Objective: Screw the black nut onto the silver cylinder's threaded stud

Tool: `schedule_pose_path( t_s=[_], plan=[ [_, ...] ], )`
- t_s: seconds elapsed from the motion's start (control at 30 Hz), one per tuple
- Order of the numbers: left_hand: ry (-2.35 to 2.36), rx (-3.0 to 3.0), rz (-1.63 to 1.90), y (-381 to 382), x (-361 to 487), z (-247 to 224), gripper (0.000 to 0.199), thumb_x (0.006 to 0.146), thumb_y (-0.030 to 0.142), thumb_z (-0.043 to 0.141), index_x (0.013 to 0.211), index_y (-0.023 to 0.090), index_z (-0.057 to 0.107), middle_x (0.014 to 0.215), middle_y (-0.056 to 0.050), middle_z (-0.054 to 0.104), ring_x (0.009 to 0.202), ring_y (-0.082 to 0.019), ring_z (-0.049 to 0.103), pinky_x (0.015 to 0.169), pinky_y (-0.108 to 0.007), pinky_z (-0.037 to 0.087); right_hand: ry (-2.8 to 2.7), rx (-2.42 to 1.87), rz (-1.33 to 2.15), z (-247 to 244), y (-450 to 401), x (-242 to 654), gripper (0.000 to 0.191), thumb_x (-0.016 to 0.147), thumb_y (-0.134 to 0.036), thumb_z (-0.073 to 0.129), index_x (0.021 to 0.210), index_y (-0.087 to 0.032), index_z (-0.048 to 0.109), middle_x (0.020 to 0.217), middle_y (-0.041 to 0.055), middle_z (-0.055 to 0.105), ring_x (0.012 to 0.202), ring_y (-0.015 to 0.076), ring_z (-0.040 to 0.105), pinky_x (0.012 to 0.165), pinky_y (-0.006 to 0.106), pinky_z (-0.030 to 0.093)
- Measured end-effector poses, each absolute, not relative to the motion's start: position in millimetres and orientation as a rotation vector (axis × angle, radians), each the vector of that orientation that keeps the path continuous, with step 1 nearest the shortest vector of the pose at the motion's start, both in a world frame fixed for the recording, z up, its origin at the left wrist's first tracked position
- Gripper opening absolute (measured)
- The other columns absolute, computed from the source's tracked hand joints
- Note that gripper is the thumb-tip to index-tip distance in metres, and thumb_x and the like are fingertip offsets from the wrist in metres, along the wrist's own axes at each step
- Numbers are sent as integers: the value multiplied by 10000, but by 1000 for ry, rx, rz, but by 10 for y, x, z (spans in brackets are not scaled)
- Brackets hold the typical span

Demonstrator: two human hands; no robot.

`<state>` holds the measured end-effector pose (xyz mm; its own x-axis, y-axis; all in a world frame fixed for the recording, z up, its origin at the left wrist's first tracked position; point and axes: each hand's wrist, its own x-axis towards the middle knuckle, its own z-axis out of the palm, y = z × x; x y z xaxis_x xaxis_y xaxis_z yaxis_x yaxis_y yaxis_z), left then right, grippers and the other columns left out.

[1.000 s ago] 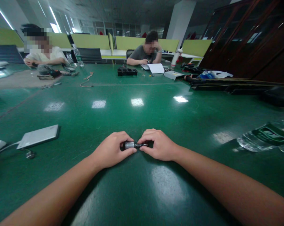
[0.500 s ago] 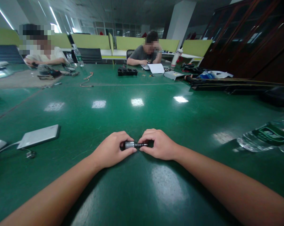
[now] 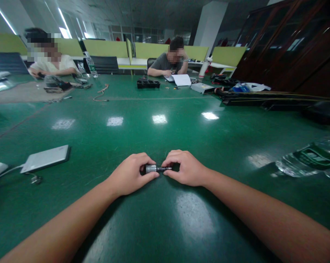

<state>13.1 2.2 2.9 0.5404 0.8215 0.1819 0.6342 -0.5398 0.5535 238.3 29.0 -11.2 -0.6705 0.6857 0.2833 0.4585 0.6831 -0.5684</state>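
A small silver and black cylinder with a dark ridged shaft [image 3: 151, 168] lies sideways, low over the green table. I cannot make out its exact kind. My left hand [image 3: 130, 173] is closed around the cylinder's body, thumb below and fingers above, with its left end partly hidden in the grip. At the other end, my right hand [image 3: 184, 168] curls thumb and fingertips about the thin shaft, whose tip shows between them. A narrow gap separates the two hands.
On the left lies a flat silver box [image 3: 46, 159] with a white cable. A clear water bottle [image 3: 304, 160] lies on its side at right. Across the green table [image 3: 143, 137] sit two people, near a black tray [image 3: 148, 84], papers and long dark strips [image 3: 263, 98].
My right hand has shifted very slightly right along the shaft. My left hand stays nearly still on the cylinder. A person at the far left has moved their head slightly.
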Motion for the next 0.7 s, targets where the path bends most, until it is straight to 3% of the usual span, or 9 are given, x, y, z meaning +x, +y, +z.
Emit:
schedule_pose_path(
  t_s=[0.7],
  plan=[
    [1231, 2335, 644, 23, 104, 42, 179, 842, 326, 658, 932, 175, 692, 809, -26, 639, 706, -153, 573, 657, -269, 443, -2404, -869, 579, -111, 353, 2441, 91, 726, -148, 707, 808, -186, 722, 723, 9, 679, 705, 150, 608, 743, 299, 451]
  ],
)
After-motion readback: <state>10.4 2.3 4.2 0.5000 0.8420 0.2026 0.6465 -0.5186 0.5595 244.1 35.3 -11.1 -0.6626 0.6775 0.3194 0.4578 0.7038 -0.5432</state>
